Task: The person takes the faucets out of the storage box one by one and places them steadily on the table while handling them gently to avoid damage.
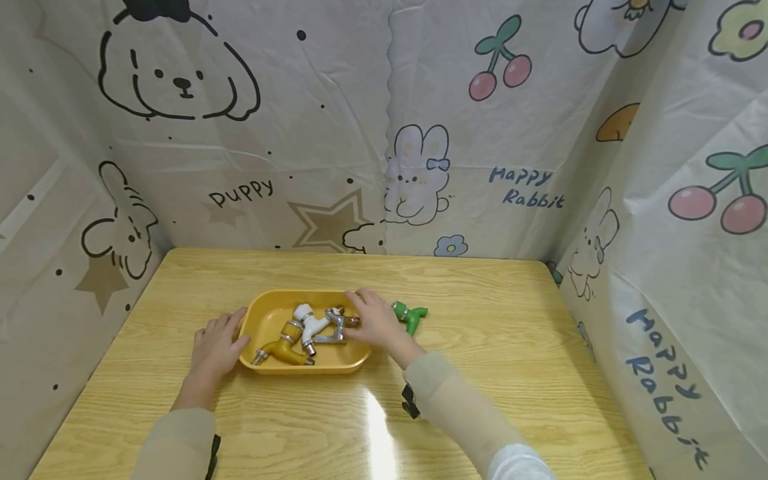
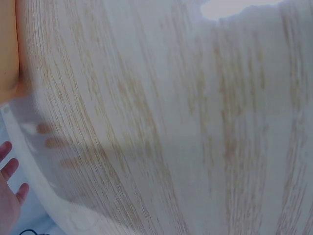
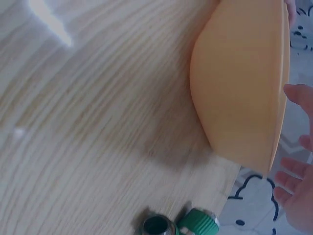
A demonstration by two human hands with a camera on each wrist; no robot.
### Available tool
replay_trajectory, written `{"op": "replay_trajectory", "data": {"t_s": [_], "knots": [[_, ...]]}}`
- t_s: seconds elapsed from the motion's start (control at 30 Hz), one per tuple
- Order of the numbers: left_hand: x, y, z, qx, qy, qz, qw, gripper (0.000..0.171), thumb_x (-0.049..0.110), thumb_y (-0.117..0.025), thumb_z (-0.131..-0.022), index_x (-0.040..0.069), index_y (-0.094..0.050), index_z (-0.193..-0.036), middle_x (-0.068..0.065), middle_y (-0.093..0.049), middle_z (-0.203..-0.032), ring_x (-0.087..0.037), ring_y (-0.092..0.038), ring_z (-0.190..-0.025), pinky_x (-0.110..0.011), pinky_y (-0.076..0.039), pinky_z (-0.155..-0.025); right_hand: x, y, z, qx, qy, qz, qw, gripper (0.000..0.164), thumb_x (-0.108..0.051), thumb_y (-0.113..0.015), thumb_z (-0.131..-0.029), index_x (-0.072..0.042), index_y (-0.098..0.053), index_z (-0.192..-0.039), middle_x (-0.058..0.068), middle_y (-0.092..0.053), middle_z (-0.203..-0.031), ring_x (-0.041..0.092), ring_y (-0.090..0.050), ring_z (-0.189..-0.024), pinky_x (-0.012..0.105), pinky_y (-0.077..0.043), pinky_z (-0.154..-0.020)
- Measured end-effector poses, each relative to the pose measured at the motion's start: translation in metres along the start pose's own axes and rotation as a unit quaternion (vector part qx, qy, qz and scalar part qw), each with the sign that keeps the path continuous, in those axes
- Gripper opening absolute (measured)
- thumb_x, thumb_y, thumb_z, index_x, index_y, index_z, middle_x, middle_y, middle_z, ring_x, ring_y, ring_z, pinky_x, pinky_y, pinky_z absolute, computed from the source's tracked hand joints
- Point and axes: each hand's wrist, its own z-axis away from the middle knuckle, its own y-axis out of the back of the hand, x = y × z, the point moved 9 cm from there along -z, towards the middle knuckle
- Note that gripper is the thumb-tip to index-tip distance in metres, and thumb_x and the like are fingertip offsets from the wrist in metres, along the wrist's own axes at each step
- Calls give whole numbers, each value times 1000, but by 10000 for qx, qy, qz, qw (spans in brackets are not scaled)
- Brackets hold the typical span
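Observation:
A yellow plastic basin (image 1: 306, 369) holds several taps. Among them are a yellow tap (image 1: 285, 348) and a white tap (image 1: 311, 325), with a silver metal tap (image 1: 336, 330) beside them toward the right end. My left hand (image 1: 217, 345) is at the basin's left end, thumb and fingertips right by the rim. Over the right end is my right hand (image 1: 378, 323), fingers spread and relaxed; in the right wrist view its thumb (image 3: 297, 94) overlaps the basin's rim. The left wrist view shows the left hand's fingers (image 2: 10, 169) extended and apart.
Just right of the basin, a green tap (image 1: 411, 315) lies on the wooden table (image 1: 480, 373). Printed cloth (image 1: 336, 133) hangs behind the table and along both sides.

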Motion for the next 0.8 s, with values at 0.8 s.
{"op": "replay_trajectory", "data": {"t_s": [0.8], "knots": [[0, 0, -1, 58, -36, 47, 10000, 56, 34, -40, -95, 7, -25, -142, -27, -35, -130, -46, -30, -118, -65, -19, -92, -24, -44, -5, -714, -21, 881, 9935, 77, -46, -64, -80, -15, -30, -141, 6, -43, -133, 21, -43, -121, 33, -39, -98]]}}
